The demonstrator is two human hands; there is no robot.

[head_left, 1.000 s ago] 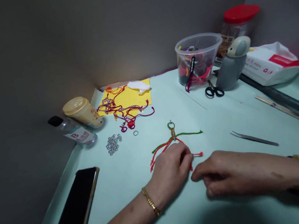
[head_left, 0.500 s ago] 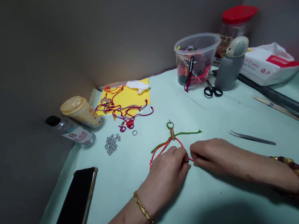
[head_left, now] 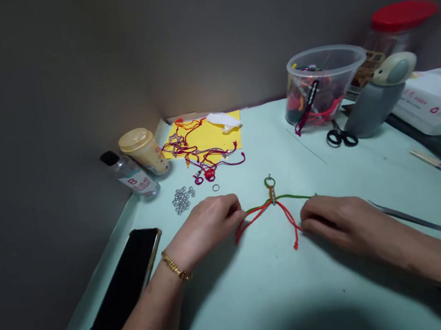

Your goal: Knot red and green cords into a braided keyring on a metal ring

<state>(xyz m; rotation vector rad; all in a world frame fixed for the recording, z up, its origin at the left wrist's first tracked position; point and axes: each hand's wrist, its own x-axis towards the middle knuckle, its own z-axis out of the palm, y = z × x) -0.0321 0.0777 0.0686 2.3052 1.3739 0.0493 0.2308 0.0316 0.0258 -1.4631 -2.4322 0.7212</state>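
Observation:
A small knotted cord piece [head_left: 272, 194] with a green loop on top and silvery beads down its middle lies at the centre of the table. Green and red cords spread from it to both sides. My left hand [head_left: 209, 225] is closed, its fingertips pinching the left green cord [head_left: 256, 208]; red strands run just below them. To the right, my right hand [head_left: 336, 218] is closed with the end of a red cord [head_left: 290, 215] at its fingertips. Another red end hangs loose beside it. The right green cord [head_left: 294, 196] passes behind this hand.
Silvery beads [head_left: 183, 200], a small ring [head_left: 216, 187], a bottle [head_left: 135, 180] and a phone [head_left: 128, 281] lie left. Tangled cords rest on yellow paper [head_left: 216, 140]. Tweezers [head_left: 409, 216], scissors [head_left: 341, 138] and a clear tub [head_left: 323, 84] are on the right.
My hands have moved apart from the middle, the left hand up to the green cord, the right hand outward. The beaded piece's red strands now show more fully. The view has shifted left.

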